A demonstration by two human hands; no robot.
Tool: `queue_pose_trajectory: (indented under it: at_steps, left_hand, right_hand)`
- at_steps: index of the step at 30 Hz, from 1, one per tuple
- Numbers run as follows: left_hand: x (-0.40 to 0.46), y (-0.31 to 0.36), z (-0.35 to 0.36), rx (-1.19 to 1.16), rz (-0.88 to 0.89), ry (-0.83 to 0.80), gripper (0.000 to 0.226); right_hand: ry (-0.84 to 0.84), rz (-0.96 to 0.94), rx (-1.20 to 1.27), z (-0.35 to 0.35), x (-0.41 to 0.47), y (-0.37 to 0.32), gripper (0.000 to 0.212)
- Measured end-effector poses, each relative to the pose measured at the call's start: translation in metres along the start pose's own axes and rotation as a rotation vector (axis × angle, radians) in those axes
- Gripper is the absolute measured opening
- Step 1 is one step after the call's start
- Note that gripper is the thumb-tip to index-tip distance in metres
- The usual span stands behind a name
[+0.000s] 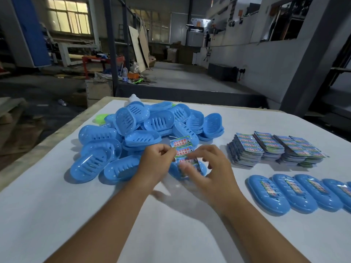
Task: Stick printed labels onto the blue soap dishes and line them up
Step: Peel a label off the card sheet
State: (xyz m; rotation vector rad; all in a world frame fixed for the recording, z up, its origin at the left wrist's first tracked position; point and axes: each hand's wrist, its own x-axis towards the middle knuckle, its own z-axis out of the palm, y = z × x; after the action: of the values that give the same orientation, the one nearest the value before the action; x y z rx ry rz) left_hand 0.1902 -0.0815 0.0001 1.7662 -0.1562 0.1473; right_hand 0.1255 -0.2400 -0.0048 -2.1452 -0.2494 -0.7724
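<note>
Labelling is the step in hand; your left hand pinches the label strip above a blue dish; your right hand, fingers curled, works its blurred lower end. Next, press one label flat on that dish, then add it to the row.

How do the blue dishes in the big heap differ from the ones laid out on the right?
The heap of dishes is jumbled, tilted and stacked; the row of dishes lies flat, side by side in a line. The row's dishes each carry a printed label; the heap's show bare slots. The heap sits left of the hands, the row to their right. Both are the same blue slotted oval shape.
</note>
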Motion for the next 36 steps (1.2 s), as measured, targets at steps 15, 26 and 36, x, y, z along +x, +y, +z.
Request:
queue_pose_trajectory:
  at_steps: [15,26,36]
  left_hand:
    - [-0.008,0.005,0.003,0.054,0.057,-0.107,0.027]
    - [-0.009,0.005,0.004,0.037,0.073,-0.144,0.019]
    - [-0.013,0.004,0.006,-0.004,0.096,-0.228,0.012]
  right_hand:
    - [0.102,0.463,0.513,-0.013,0.019,0.016,0.018]
    - [0.089,0.454,0.508,-0.011,0.02,0.02,0.012]
    - [-0.015,0.27,0.083,-0.01,0.012,0.016,0.015]
